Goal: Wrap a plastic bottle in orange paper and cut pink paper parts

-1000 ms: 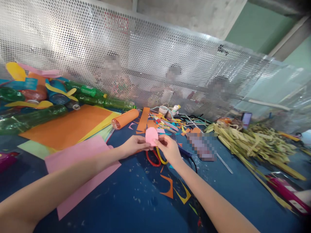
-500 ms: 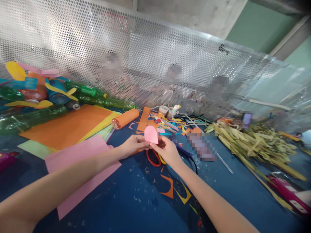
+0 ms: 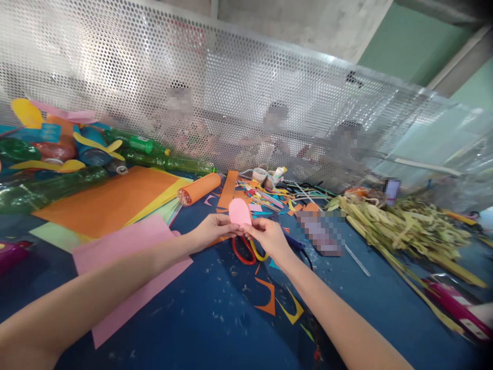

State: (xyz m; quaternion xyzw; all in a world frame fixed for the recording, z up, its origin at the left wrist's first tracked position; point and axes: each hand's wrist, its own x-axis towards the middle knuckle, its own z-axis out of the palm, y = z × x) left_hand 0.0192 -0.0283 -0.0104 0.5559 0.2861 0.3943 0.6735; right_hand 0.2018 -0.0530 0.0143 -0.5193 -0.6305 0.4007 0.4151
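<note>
Both my hands pinch a small pink paper cutout (image 3: 239, 211) with a rounded top, held up over the middle of the blue table. My left hand (image 3: 217, 229) grips its lower left edge, and my right hand (image 3: 267, 235) its lower right. A thin orange edge shows behind the pink paper on the right. Just below my hands lie scissors (image 3: 243, 252) with one red and one yellow handle loop; their blades are hidden. Under my left forearm is a pink paper sheet (image 3: 154, 277). Orange (image 3: 267, 298) and yellow paper offcuts (image 3: 293, 308) lie nearer me.
Orange sheets (image 3: 111, 198) and an orange-wrapped roll (image 3: 199, 188) lie left. Green plastic bottles (image 3: 169, 163) are behind them. Paper scraps and straws (image 3: 269, 198) fill the back middle; dried husk strips (image 3: 408, 231) lie right. A perforated metal panel (image 3: 246, 77) stands behind.
The pink cutout has turned slightly in my fingers, and an orange edge now shows behind it. My right hand has shifted slightly, uncovering more of the yellow scissors loop.
</note>
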